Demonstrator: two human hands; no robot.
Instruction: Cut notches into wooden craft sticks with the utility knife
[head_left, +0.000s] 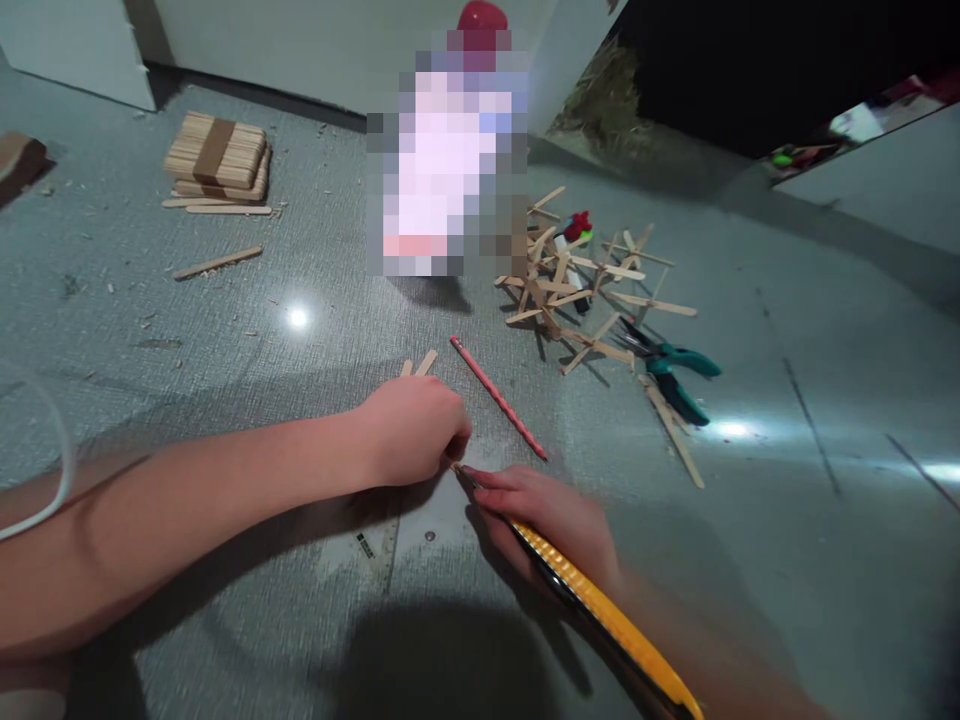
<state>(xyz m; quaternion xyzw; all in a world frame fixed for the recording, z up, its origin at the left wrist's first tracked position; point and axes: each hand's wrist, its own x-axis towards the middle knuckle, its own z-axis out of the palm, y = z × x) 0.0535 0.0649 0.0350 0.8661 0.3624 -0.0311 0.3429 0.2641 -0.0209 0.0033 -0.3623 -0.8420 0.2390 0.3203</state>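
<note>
My left hand is closed and pressed down near the floor, with two wooden craft sticks poking out beyond its far side. Its fingertips are mostly hidden, and a small pale stick end shows by them. My right hand grips a yellow-and-black utility knife near its front. The knife's tip meets the stick end beside my left fingers. Below the hands lies a clear plastic ruler. A red pencil rests just beyond my right hand.
Joined craft-stick pieces lie in a heap at the right, near green-handled pliers and loose sticks. A banded bundle of craft sticks is at the far left. A blurred-out object stands ahead. Wood chips dot the floor.
</note>
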